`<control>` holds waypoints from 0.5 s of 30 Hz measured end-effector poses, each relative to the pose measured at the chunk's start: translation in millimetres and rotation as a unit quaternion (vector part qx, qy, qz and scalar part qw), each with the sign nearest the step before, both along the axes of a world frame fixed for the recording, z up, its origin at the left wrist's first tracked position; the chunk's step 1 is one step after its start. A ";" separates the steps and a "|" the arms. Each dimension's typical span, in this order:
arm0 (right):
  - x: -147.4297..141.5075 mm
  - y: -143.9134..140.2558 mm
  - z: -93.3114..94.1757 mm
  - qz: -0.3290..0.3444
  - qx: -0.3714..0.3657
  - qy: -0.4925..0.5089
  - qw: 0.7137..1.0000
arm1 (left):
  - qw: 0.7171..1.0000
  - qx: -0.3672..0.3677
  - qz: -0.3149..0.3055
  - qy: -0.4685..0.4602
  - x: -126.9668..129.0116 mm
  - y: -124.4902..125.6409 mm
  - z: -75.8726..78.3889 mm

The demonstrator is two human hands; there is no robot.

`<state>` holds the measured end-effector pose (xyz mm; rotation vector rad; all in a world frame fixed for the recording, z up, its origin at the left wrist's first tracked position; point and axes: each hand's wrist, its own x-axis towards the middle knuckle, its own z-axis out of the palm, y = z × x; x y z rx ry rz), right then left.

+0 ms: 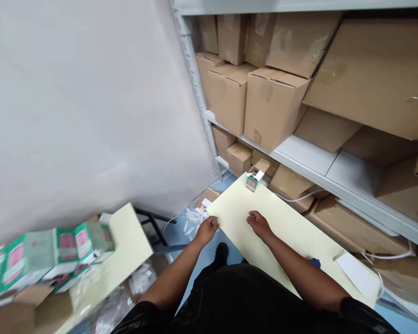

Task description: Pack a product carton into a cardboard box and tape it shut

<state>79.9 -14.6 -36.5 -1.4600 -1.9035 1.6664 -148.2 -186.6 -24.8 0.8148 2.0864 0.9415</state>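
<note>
"Where is the small green box (251, 183) sitting?"

"It's standing at the far end of the cream table (242, 204), flaps sticking up, its green and pink side facing the person."

"And how is it lying relative to the hands?"

"The right hand (260, 224) is hovering over the table on the near side of the box, so the box is standing almost straight beyond those fingers, clearly apart from them. The left hand (207, 230) is hanging by the table's left edge, so from there the box is sitting farther off, ahead and to the right."

"Are they gripping anything?"

"Both hands are showing partly curled fingers. I can't tell how tightly either is closing, or whether a palm is hiding something small. The box itself is touching neither hand."

"What else is lying around?"

"A white card (360, 273) is resting at the table's near right end, and a blue item (314, 263) is showing partly from behind the right forearm. Beyond the left hand, white scraps (195, 215) are littering the blue floor (204, 256). Cardboard boxes (277, 109) are filling the shelving (308, 157) past the table, and more green and pink boxes (66, 246) are lining a second table (128, 227) at far left."
</note>
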 end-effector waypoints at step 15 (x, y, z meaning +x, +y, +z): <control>-61.5 -128.9 8.2 0.279 0.028 0.013 0.960 | 0.977 0.029 0.209 -0.024 80.4 -212.6 23.3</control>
